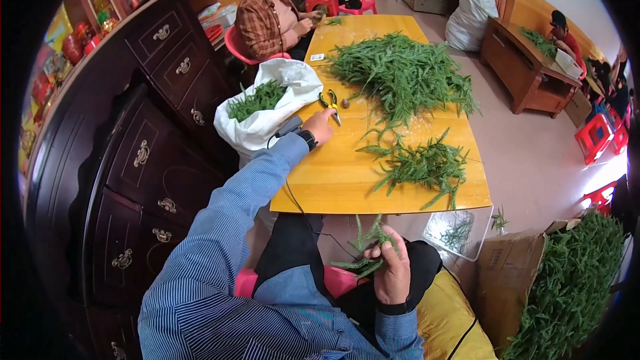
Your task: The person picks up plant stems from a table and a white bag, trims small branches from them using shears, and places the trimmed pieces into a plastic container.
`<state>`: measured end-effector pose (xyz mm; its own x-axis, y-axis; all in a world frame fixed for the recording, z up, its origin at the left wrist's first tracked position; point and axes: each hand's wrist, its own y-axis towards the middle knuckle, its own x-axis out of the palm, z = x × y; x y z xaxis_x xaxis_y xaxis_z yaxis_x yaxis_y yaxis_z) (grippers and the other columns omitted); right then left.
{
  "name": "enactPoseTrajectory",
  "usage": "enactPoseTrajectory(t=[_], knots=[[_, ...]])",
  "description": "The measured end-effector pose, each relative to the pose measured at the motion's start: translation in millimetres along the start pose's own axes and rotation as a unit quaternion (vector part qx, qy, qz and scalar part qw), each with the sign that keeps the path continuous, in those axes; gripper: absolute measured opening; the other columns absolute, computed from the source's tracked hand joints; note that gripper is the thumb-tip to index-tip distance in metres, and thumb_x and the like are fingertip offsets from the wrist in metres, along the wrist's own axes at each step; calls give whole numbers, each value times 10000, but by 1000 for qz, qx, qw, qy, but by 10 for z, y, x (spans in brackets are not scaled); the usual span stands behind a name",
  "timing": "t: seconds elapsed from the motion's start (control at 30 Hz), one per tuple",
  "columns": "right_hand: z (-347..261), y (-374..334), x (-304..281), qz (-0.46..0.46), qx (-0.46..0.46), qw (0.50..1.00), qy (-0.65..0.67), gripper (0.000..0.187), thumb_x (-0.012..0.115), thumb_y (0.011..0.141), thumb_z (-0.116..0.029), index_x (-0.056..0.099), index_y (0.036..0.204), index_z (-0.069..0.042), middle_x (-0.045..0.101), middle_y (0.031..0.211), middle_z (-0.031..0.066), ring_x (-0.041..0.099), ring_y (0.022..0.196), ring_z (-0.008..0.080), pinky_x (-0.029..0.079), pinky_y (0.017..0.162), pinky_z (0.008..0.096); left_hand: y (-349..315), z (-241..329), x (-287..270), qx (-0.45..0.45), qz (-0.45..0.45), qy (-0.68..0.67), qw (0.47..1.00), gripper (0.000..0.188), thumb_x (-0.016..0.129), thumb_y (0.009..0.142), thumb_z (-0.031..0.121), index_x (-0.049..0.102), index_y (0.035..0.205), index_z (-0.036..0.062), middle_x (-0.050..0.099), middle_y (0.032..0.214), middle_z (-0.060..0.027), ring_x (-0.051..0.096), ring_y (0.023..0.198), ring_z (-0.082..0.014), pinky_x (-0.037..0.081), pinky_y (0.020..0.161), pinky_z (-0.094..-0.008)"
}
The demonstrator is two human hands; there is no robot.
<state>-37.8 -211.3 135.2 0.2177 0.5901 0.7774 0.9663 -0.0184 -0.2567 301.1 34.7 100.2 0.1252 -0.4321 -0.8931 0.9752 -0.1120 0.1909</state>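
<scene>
My left hand reaches out over the table. Its fingertips are right beside a pair of pliers with yellow and black handles, and whether they grip them I cannot make out. Close to my lap, my right hand is closed around a green leafy sprig, whose fronds stick out to the left and upward. A loose clump of green sprigs lies on the near right of the table. Behind it rises a large heap of the same greenery.
A white sack with greenery stands at the table's left edge, beside a dark drawer cabinet. At lower right is a cardboard box full of greenery. A person in a plaid shirt sits at the far left; others are farther off.
</scene>
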Motion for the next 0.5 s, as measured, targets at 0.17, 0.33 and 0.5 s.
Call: enactPoseTrajectory(t=[0.17,0.33,0.5], knots=[[-51,4,-52,-21,36,998,41,258,519,973,-117,521,1198,8,546,812,57,547,778,189,478,788,329,284,-136,254,140,146,108,973,317,636,803,102,621,1119,79,621,877,-183,611,815,-385,479,712,-462],[-101,5,-95,-10,50,996,75,249,512,975,-115,522,1190,11,551,828,62,547,785,189,478,783,324,454,4,195,-17,36,14,999,202,607,813,126,631,1011,98,608,902,-162,616,874,-366,497,740,-464],[-103,5,-73,-13,54,995,84,243,511,973,-112,522,1182,12,550,835,64,545,781,189,478,781,320,373,41,-154,222,-80,315,919,105,594,842,152,635,923,100,607,928,-138,617,914,-334,513,787,-443]])
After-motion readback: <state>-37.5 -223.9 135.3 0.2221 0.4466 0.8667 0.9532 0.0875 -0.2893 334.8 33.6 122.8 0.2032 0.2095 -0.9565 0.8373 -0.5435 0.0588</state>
